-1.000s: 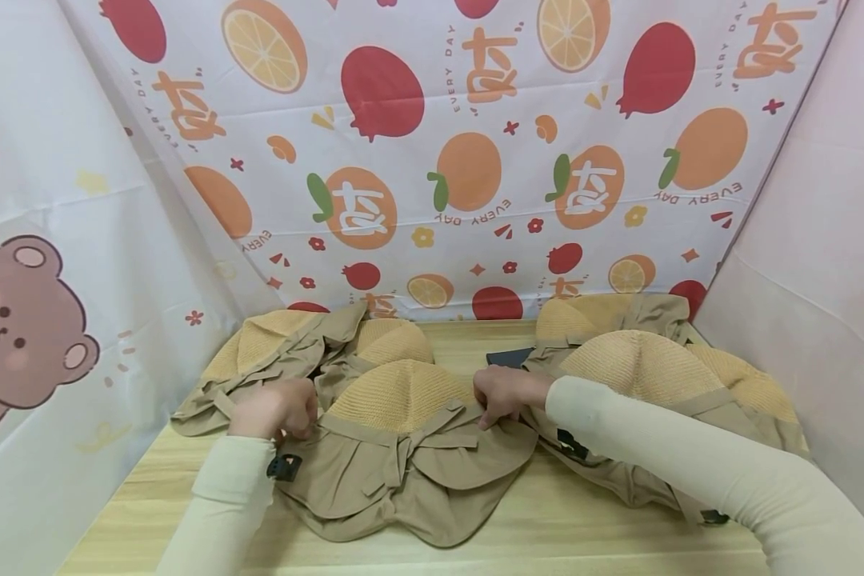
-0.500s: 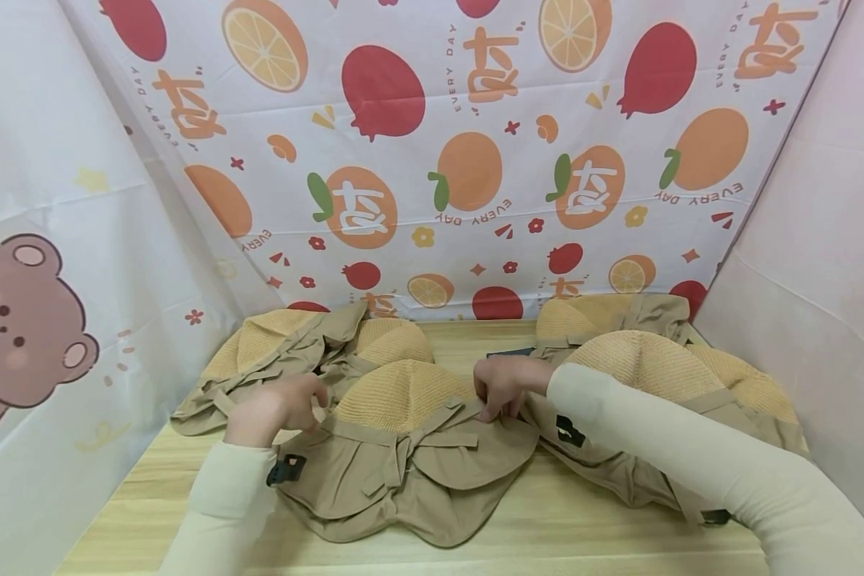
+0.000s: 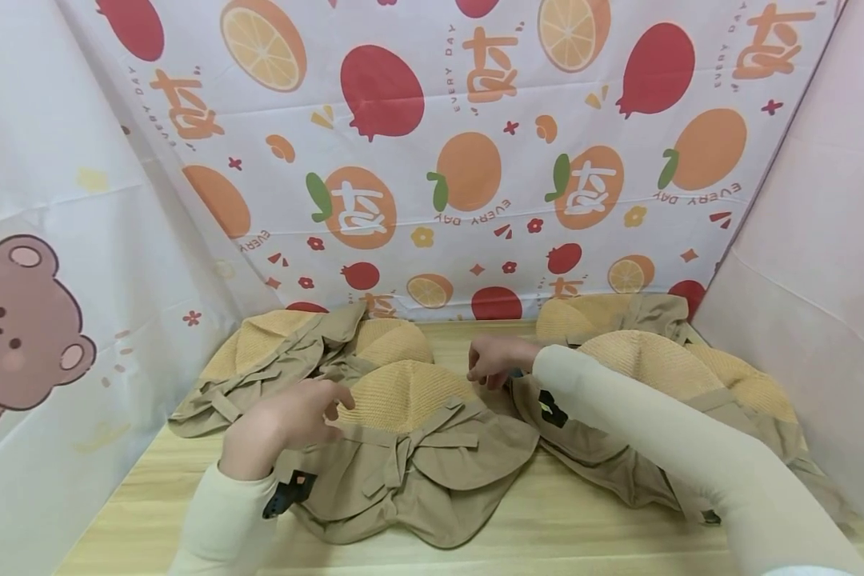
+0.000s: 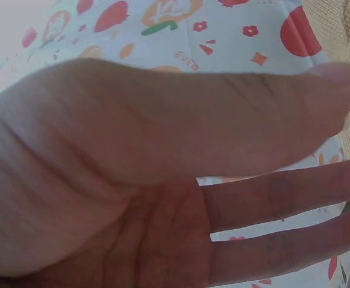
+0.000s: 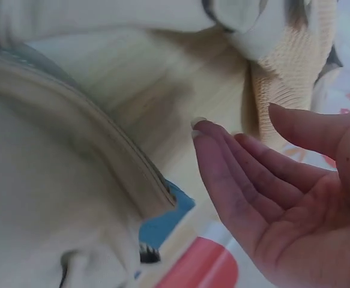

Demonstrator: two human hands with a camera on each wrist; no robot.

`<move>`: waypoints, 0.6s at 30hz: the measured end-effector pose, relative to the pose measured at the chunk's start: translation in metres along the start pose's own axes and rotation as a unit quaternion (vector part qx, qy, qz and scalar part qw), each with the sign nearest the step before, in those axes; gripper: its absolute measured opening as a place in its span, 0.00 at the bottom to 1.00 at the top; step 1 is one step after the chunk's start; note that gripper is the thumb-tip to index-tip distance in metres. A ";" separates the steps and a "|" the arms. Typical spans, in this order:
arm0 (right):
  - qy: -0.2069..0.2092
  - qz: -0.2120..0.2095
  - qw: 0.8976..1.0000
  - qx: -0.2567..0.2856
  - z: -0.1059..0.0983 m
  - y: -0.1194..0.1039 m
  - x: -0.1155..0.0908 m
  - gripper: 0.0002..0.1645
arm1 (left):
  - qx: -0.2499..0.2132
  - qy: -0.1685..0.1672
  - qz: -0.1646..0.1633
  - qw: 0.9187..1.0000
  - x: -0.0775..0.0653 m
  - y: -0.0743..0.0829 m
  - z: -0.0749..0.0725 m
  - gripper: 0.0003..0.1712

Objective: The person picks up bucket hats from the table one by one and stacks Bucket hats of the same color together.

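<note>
A sun hat (image 3: 432, 480) with a straw crown, khaki cloth brim and tied bow lies in the middle of the table. My left hand (image 3: 288, 424) hovers by its left side, thumb and fingers apart and holding nothing. In the left wrist view that hand's thumb (image 4: 223, 120) stretches across, with straw weave at the right edge. Just beyond the hat's right side is my right hand (image 3: 500, 360). The right wrist view shows this hand (image 5: 283, 186) with loosely bent fingers, nothing between them, beside khaki cloth (image 5: 48, 174) and a bit of blue (image 5: 165, 222).
Two similar hats (image 3: 274, 344) (image 3: 396, 344) lie at the back left, overlapping. Several more, among them a near one (image 3: 641, 360), are heaped at the right, partly behind my right sleeve (image 3: 655, 440). Printed cloth walls (image 3: 468, 256) enclose the wooden table (image 3: 144, 488).
Both hands have come away from the middle hat's brim. The left hand has drawn back and its fingers have spread; the right has risen slightly toward the back. The hat stays about in place.
</note>
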State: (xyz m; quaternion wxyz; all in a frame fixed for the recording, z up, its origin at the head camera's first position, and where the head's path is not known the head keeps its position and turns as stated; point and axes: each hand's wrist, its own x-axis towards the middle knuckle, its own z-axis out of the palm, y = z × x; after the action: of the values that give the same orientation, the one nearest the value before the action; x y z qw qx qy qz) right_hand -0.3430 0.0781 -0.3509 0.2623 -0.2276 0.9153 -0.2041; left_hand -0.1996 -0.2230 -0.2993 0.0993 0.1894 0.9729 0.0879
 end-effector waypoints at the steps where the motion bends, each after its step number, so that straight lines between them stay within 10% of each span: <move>1: 0.000 0.000 1.000 0.004 0.001 0.000 0.005 0.12 | -0.008 -0.003 -0.001 1.000 -0.001 0.000 0.000 0.21; 18: -0.063 0.039 0.995 0.068 0.001 -0.013 0.067 0.16 | -0.001 0.009 0.010 1.000 -0.012 0.006 -0.002 0.21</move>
State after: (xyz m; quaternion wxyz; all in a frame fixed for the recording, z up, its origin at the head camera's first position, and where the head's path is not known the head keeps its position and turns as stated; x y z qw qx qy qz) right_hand -0.3893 0.0323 -0.3718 0.3420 -0.1857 0.8892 -0.2408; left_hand -0.1870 -0.2219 -0.2942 0.0898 0.1982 0.9718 0.0911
